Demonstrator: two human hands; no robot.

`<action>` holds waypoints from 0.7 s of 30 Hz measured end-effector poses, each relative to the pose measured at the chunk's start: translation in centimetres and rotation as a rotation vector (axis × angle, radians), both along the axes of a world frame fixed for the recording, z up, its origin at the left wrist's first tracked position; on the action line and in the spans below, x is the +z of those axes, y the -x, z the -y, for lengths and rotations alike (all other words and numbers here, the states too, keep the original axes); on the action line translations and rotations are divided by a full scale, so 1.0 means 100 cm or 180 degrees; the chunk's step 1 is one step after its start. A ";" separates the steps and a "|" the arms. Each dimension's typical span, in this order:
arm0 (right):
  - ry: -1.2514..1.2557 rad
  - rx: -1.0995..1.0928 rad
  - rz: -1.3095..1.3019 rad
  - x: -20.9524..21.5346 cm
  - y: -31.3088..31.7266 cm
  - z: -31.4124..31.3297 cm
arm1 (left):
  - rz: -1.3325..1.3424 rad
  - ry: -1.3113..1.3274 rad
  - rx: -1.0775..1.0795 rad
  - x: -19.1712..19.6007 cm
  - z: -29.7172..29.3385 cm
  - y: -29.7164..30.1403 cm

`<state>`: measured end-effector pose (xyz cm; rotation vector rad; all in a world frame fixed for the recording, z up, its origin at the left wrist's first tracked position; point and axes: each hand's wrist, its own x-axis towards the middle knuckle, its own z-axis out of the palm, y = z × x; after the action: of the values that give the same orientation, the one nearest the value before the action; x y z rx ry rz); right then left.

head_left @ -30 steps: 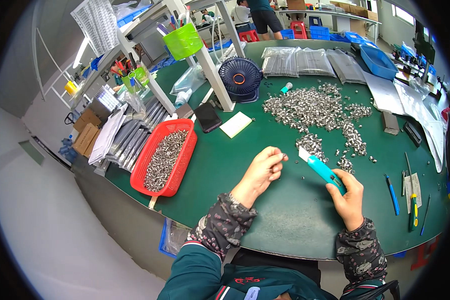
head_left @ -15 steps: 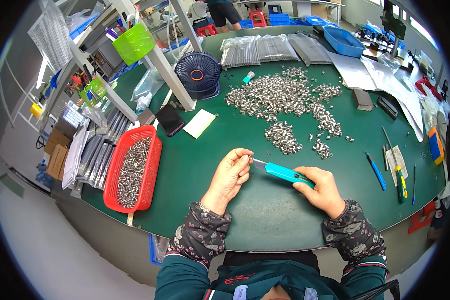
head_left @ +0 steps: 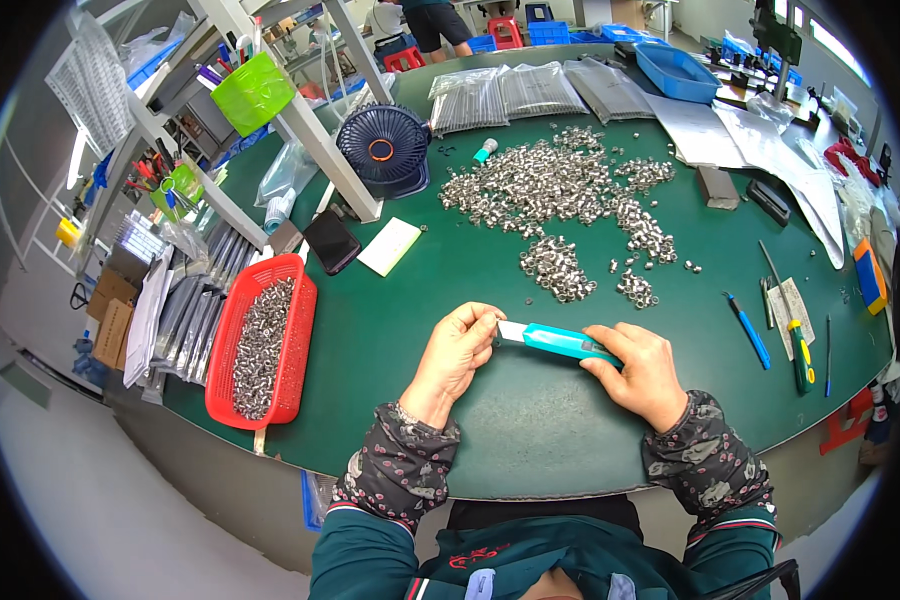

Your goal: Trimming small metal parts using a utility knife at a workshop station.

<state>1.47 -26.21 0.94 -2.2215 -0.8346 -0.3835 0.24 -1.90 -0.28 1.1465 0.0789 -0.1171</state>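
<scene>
— Fingers [head_left: 477, 322] of the left hand [head_left: 457, 355] are being closed around the pale metal tip of the teal utility knife [head_left: 560, 343], is that right?

— Yes. The tip is being pinched between thumb and fingertips, while the teal body is being gripped from the other end by the right hand [head_left: 642, 372], with its fingers wrapped over the handle. The knife is being held level, just above the green tabletop [head_left: 450, 270], close to the near edge and in front of the body.

— Why is it being held at both ends?

— Probably so that the handle is being kept steady by one hand while the tip is being worked by the other. Whether a blade is being pulled out or pushed in cannot be told; that part is being hidden by the fingers.

— And what is being kept around it?

— A big heap of small silver metal parts [head_left: 560, 185] is being kept further back on the tabletop, well apart from the hands, with a smaller cluster [head_left: 558, 270] nearer. More such parts are being stored in a red basket [head_left: 292, 345] at the left edge, perhaps to keep them separated. A blue pen [head_left: 748, 330] and a green-handled screwdriver [head_left: 800, 355] are being left on the right, near the right hand. A dark blue fan [head_left: 385, 148] is being stood behind, beside a slanted metal frame.
</scene>
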 end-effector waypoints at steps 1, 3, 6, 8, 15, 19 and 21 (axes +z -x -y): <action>0.0030 -0.0012 0.0064 0.000 0.000 0.000 | 0.0001 0.0016 -0.0021 0.000 0.000 0.000; 0.0031 -0.0030 0.0148 0.000 0.000 0.000 | -0.0001 0.0035 -0.0041 0.000 0.000 0.000; 0.0064 -0.0060 0.0299 0.001 0.000 -0.002 | -0.0019 0.0007 -0.0033 0.001 0.000 0.000; 0.0099 -0.0071 0.0362 0.001 0.001 -0.002 | -0.0026 -0.0002 -0.0028 0.000 -0.001 0.000; 0.0134 -0.0060 0.0478 0.002 0.002 -0.003 | -0.0062 0.0000 0.0057 -0.003 -0.001 0.000; 0.0154 -0.0052 0.0504 0.001 0.002 -0.002 | -0.0156 -0.0029 0.0093 0.000 0.000 0.000; 0.0148 -0.0034 0.0488 0.001 0.002 -0.002 | -0.0191 -0.0051 0.0091 0.001 0.000 0.000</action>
<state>1.30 -25.98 1.09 -2.2619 -0.9207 -0.5503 0.22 -1.89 -0.21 1.1574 0.1495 -0.1257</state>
